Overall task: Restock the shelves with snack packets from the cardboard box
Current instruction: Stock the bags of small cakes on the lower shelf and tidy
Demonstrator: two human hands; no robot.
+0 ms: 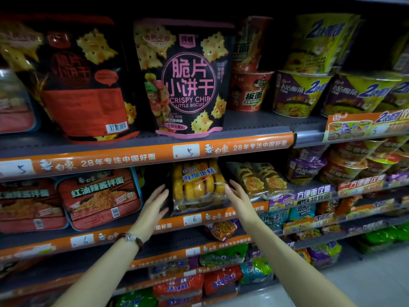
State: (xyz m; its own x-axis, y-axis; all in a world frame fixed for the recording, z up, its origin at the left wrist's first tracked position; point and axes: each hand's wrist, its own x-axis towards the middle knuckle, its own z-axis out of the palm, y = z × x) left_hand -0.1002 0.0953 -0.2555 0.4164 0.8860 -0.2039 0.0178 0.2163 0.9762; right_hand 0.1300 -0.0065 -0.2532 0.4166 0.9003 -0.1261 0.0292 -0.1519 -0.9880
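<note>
A clear packet of yellow sponge cakes stands upright on the second shelf from the top, at its front edge. My left hand is just left of the packet, fingers spread, near or touching its dark left side. To the packet's right, my right hand is also spread, its fingertips close to the packet's edge. Neither hand wraps around it. The cardboard box is not in view.
A second clear cake packet lies to the right. Red noodle trays sit to the left. Above, black biscuit bags and noodle bowls fill the top shelf. Lower shelves hold several bagged noodles. The floor shows at bottom right.
</note>
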